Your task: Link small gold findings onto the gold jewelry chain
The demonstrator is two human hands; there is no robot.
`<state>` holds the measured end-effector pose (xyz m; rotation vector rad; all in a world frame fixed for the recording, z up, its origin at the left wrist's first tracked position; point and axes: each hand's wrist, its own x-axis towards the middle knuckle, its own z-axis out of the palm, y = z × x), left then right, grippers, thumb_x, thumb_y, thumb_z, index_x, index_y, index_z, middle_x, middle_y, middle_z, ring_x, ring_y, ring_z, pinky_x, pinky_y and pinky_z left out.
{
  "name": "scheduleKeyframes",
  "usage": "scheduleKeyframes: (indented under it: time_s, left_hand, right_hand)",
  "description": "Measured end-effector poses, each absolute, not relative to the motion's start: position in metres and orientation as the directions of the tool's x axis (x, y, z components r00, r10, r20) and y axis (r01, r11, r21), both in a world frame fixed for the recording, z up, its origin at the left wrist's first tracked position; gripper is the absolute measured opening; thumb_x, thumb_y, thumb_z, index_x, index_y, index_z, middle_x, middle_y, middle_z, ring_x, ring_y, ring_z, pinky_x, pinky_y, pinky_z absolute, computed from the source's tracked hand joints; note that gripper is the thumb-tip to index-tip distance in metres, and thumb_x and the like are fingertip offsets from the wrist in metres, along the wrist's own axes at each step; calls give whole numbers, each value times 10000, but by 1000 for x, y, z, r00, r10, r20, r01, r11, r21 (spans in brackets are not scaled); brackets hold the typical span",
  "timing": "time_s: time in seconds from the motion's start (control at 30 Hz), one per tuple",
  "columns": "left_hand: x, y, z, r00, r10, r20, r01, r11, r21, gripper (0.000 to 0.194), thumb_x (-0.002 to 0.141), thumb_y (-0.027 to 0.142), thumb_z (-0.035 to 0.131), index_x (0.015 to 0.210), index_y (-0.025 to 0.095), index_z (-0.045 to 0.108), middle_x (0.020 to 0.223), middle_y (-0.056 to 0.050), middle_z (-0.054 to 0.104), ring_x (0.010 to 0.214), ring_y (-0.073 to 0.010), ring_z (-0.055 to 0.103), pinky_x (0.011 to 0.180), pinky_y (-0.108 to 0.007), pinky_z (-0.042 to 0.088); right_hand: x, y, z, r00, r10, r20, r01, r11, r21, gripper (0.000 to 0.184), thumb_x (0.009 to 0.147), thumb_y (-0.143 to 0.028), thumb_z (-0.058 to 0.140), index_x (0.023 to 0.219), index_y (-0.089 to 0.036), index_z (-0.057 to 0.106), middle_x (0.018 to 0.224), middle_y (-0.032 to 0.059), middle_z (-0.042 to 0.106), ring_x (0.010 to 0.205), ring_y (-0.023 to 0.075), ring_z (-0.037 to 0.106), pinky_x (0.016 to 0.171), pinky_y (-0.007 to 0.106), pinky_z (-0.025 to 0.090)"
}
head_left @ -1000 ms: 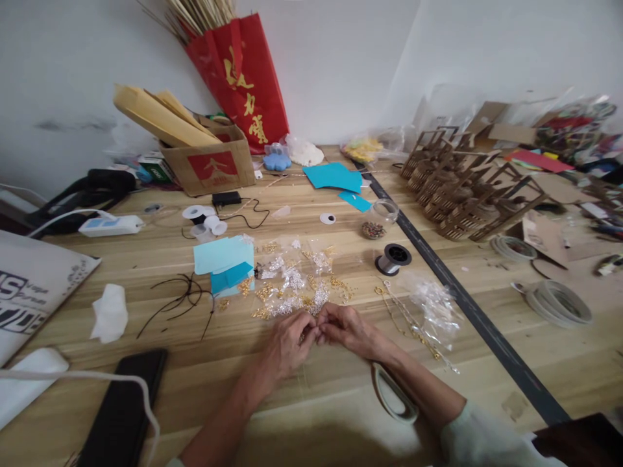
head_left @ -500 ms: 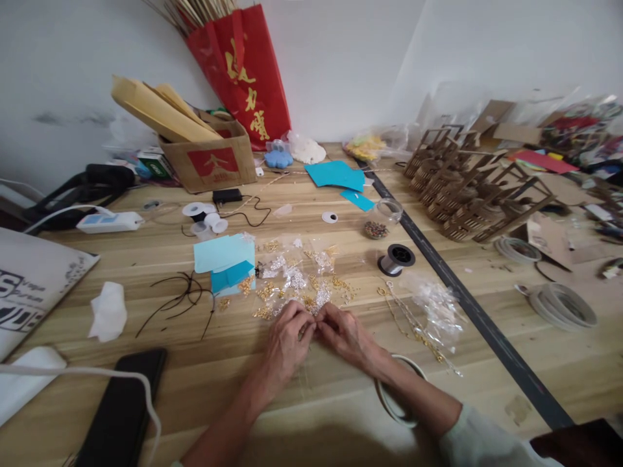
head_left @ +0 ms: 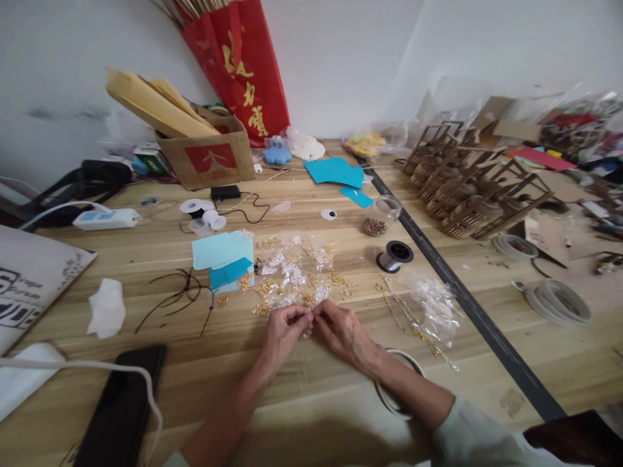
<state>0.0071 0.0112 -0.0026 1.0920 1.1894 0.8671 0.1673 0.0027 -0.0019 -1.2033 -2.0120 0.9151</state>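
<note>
My left hand (head_left: pixel 288 331) and my right hand (head_left: pixel 344 329) meet fingertip to fingertip in the lower middle of the view. Thumb and forefinger of each are pinched together; whatever lies between them is too small to make out. Just beyond the fingertips spread gold beads (head_left: pixel 265 287) and silver beads (head_left: pixel 294 275), some in small clear bags. A bit of gold shows below the left fingers. Under my right forearm lies a pale ring-shaped coil (head_left: pixel 395 408), partly hidden.
Right of my hands are gold and silver chains (head_left: pixel 413 318), clear plastic bags (head_left: pixel 435 301) and a wire spool (head_left: pixel 395 257). A bead jar (head_left: pixel 376 226) stands behind. Left are blue paper sheets (head_left: pixel 219 250), black cords (head_left: pixel 178 292) and a black phone (head_left: pixel 121 402). Wooden frames (head_left: pixel 472 185) stand back right.
My left hand has turned and its fingers are drawn into a clearer pinch, showing a bit of gold beneath. My right hand stays nearly in place. The view has shifted slightly.
</note>
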Motion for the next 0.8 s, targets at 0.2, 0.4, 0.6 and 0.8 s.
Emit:
scheduleKeyframes:
  time_s: [0.2,0.4,0.6,0.8]
  left_hand:
    - [5,12,1,202,917,-344,-97,368,925,270,667,376,737,647,117,663,570,-19,627,508,-98,531,507,-210,392]
    - [4,13,-2,235,901,-365,-163,407,899,273,653,372,761,669,115,670,585,-25,644,537,-112,572,537,-221,424]
    - [4,14,-9,292,870,-397,-250,470,847,295,636,366,789,712,104,678,626,-32,660,572,-110,589,580,-228,440]
    - [1,13,-10,346,859,-377,-215,464,859,237,694,332,752,709,111,667,637,-30,653,585,-107,577,581,-227,417]
  right_hand:
    - [168,1,-8,-454,858,241,504,470,-725,95,938,-147,400,903,-191,476,744,40,611,598,133,557,558,226,417]
    - [170,2,-14,-535,779,328,541,614,-575,112,946,-124,383,916,-191,467,796,58,592,671,154,581,579,235,434]
    - [170,4,-11,-575,726,376,538,682,-495,112,934,-108,397,893,-195,453,815,59,598,689,158,584,601,239,446]
    - [173,6,1,-510,805,302,507,565,-651,123,951,-134,392,898,-183,491,829,60,593,712,148,582,641,241,465]
